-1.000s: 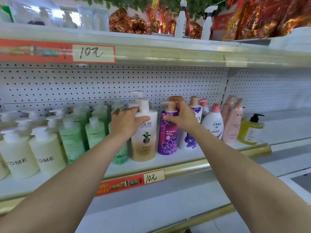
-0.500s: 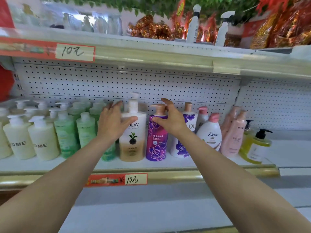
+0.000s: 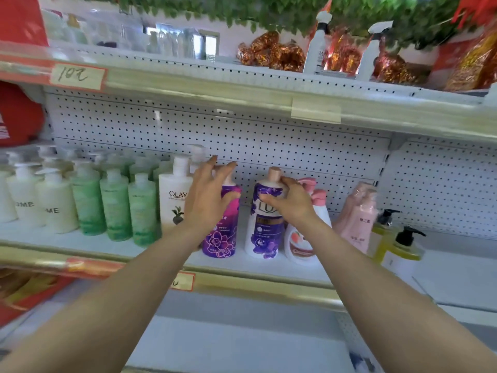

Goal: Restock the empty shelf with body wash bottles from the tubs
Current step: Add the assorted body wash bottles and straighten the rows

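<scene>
The shelf (image 3: 258,269) carries a row of body wash bottles. My left hand (image 3: 207,203) lies against the top of the magenta flowered bottle (image 3: 219,242), fingers straight and spread and thumb touching its shoulder; the hand hides the cap. Just left of it stands the white Olay pump bottle (image 3: 173,200). My right hand (image 3: 291,201) grips the shoulder of the purple-and-white Lux bottle (image 3: 265,230), thumb in front and fingers curled round below its pink cap. Both bottles stand upright on the shelf.
Cream pump bottles (image 3: 53,208) and green bottles (image 3: 115,205) fill the shelf's left. A white bottle with a pink cap (image 3: 298,246), pink bottles (image 3: 357,224) and yellow pump bottles (image 3: 398,251) stand to the right, then bare shelf (image 3: 457,267). The upper shelf edge (image 3: 215,90) overhangs.
Both hands shifted one bottle to the right: the left from the Olay bottle to the magenta one, the right from the magenta one to the Lux bottle. The view swung right and closer.
</scene>
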Motion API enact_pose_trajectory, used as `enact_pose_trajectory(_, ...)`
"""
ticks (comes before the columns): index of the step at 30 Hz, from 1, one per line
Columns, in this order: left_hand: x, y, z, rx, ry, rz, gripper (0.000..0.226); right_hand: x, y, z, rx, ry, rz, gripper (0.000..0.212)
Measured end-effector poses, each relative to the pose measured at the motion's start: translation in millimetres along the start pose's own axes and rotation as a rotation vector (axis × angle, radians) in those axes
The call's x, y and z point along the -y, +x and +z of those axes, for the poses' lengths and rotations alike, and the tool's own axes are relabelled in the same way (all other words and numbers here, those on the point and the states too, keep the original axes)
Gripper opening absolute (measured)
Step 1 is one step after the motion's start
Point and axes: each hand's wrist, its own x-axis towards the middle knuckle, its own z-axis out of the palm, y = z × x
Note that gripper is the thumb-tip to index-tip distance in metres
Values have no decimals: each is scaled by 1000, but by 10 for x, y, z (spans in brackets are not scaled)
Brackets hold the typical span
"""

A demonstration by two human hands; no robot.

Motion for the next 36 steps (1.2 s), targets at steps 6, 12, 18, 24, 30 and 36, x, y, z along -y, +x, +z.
enact_pose_trajectory(6,-50,15,17,18,176,15,79,-25,38,-102,66,54,16,72)
enact_pose_trajectory(12,55,220,-24,127,246,67,83,22,38,-163,106,64,24,61)
enact_pose_trajectory(18,117,259,-48,183,126,95,79,11,24,-161,134,98,34,55)
enact_pose_trajectory(24,176,265,-67,175,49,132,77,14,7,-175,171,105,63,63)
enact_pose_trajectory(30,207,266,-38,95,157,175,82,47,-101,-150,145,20,34,69)
enact_pose_trajectory(36,-246,137,23,42,-111,229,81,130,-251,-572,-370,138,-114,50)
